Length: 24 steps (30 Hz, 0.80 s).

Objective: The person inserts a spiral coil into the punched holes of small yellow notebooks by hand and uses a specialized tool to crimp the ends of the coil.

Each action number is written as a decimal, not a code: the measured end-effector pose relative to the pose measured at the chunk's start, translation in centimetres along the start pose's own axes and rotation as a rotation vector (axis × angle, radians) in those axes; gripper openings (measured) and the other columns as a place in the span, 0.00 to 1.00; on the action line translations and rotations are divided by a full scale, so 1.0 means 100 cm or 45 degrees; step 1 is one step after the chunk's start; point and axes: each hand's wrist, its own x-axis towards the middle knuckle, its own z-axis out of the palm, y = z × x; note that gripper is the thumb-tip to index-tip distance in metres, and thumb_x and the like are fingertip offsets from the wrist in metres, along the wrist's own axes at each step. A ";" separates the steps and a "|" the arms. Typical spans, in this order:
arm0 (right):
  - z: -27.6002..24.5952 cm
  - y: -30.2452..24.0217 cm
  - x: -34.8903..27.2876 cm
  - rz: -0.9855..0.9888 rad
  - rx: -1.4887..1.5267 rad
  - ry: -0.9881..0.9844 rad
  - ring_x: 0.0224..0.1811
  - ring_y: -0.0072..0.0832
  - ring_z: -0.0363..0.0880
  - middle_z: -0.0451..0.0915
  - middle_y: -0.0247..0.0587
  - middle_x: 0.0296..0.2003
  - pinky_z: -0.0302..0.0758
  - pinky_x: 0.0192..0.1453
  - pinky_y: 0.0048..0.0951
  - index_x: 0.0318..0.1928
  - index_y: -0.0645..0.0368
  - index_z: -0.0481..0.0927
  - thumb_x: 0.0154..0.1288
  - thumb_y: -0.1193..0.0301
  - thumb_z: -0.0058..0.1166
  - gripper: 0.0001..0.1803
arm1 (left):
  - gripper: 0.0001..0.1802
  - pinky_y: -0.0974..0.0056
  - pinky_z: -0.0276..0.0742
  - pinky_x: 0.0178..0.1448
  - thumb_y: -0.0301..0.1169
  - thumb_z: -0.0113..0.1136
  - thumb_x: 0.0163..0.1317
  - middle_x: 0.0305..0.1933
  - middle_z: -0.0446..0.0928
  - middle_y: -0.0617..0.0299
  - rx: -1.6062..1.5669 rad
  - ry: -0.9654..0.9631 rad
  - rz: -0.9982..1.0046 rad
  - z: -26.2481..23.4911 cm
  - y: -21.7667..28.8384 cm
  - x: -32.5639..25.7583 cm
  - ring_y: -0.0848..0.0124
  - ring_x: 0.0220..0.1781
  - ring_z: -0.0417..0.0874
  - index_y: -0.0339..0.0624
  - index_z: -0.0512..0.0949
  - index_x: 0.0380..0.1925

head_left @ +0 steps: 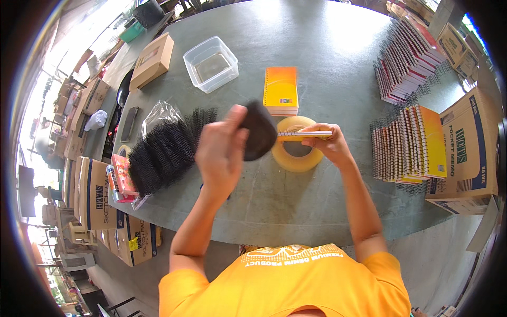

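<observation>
My left hand is closed on a smooth black rounded block, whose exact kind I cannot make out. In my right hand, a small notebook is held edge-on, with wire loops along its upward side. The block's right edge is close to the notebook's left end; whether they touch I cannot tell. Below the notebook lies a wide roll of yellowish tape, flat on the table. Just beyond it stands a short stack of orange-yellow pocket notebooks. Black wire binding coils are heaped left of my left hand.
A clear plastic tub and a cardboard box stand on the grey-green table at far left. On the right are rows of yellow spiral notebooks, red-covered spiral books and a large carton.
</observation>
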 end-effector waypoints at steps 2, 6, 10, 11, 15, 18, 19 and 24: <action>-0.001 0.005 0.001 -0.026 -0.038 -0.017 0.40 0.21 0.79 0.83 0.39 0.38 0.75 0.49 0.22 0.41 0.65 0.82 0.54 0.82 0.61 0.11 | 0.21 0.65 0.76 0.44 0.20 0.61 0.54 0.34 0.78 0.57 0.014 -0.488 0.066 0.013 -0.011 -0.011 0.67 0.37 0.80 0.45 0.78 0.50; -0.006 0.007 -0.002 0.081 -0.155 -0.027 0.42 0.21 0.79 0.83 0.39 0.41 0.75 0.49 0.22 0.42 0.64 0.82 0.55 0.83 0.59 0.12 | 0.20 0.64 0.76 0.42 0.20 0.61 0.53 0.33 0.77 0.55 -0.139 -0.072 0.040 0.015 0.010 0.003 0.64 0.33 0.79 0.47 0.79 0.48; 0.004 0.003 -0.001 0.005 -0.037 0.031 0.40 0.18 0.79 0.83 0.35 0.38 0.75 0.48 0.21 0.40 0.64 0.83 0.54 0.82 0.61 0.11 | 0.20 0.64 0.76 0.41 0.18 0.59 0.54 0.33 0.77 0.54 -0.028 -0.455 0.181 0.030 -0.002 -0.004 0.63 0.33 0.79 0.42 0.78 0.49; 0.003 0.003 0.000 0.043 -0.091 0.005 0.40 0.17 0.77 0.83 0.34 0.37 0.74 0.48 0.22 0.40 0.64 0.83 0.55 0.82 0.60 0.10 | 0.20 0.64 0.75 0.41 0.19 0.58 0.55 0.33 0.77 0.54 -0.009 -0.546 0.107 0.033 0.001 -0.012 0.63 0.34 0.79 0.42 0.77 0.50; -0.003 0.006 -0.005 0.144 -0.211 0.078 0.40 0.15 0.76 0.83 0.33 0.38 0.73 0.49 0.21 0.41 0.63 0.83 0.55 0.81 0.60 0.11 | 0.19 0.61 0.75 0.42 0.25 0.61 0.56 0.32 0.77 0.55 -0.116 0.071 -0.026 0.026 0.019 0.023 0.59 0.35 0.78 0.48 0.78 0.50; 0.001 0.003 -0.003 0.052 -0.207 0.064 0.39 0.15 0.77 0.84 0.33 0.37 0.73 0.48 0.20 0.41 0.62 0.83 0.55 0.79 0.61 0.11 | 0.18 0.58 0.74 0.45 0.29 0.60 0.58 0.36 0.77 0.53 -0.107 -0.684 -0.036 0.052 0.003 -0.016 0.56 0.40 0.79 0.46 0.77 0.50; 0.001 0.000 -0.003 0.089 -0.257 -0.002 0.41 0.16 0.77 0.83 0.34 0.39 0.73 0.50 0.21 0.43 0.61 0.83 0.57 0.77 0.61 0.11 | 0.18 0.57 0.74 0.46 0.31 0.60 0.58 0.39 0.76 0.51 -0.197 -0.753 -0.011 0.063 -0.005 -0.040 0.54 0.42 0.78 0.46 0.77 0.50; 0.001 0.004 -0.005 -0.132 -0.002 0.036 0.50 0.26 0.76 0.81 0.41 0.45 0.72 0.57 0.26 0.46 0.64 0.80 0.59 0.77 0.59 0.14 | 0.17 0.54 0.75 0.45 0.36 0.63 0.56 0.43 0.74 0.48 -0.038 -0.939 -0.084 0.069 0.012 -0.070 0.50 0.43 0.77 0.42 0.77 0.44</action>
